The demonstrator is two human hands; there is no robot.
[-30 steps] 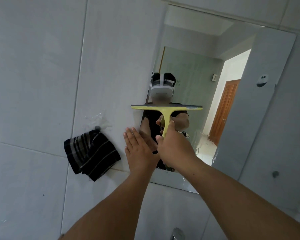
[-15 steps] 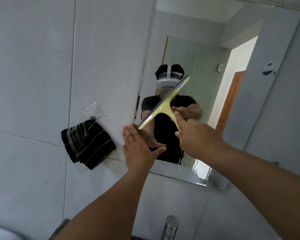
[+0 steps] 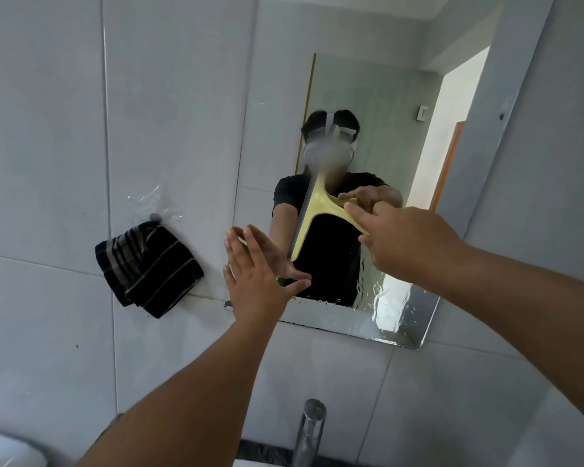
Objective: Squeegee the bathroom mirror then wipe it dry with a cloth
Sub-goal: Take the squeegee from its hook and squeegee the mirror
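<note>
A frameless mirror (image 3: 378,96) hangs on the tiled wall; its lower part is streaked with water. My right hand (image 3: 405,241) grips the handle of a yellow squeegee (image 3: 317,210), whose blade stands nearly upright against the glass at the mirror's middle. My left hand (image 3: 257,274) is flat with fingers spread, pressed at the mirror's lower left edge. A dark striped cloth (image 3: 149,267) hangs from a wall hook left of the mirror.
A chrome tap (image 3: 309,433) rises at the bottom centre, below the mirror. A white basin rim (image 3: 4,449) shows at the bottom left. Grey tiles cover the wall around the mirror.
The squeegee has turned from horizontal to nearly upright as my right hand swung right. My left hand stayed at the mirror's lower left edge. The view has dropped slightly.
</note>
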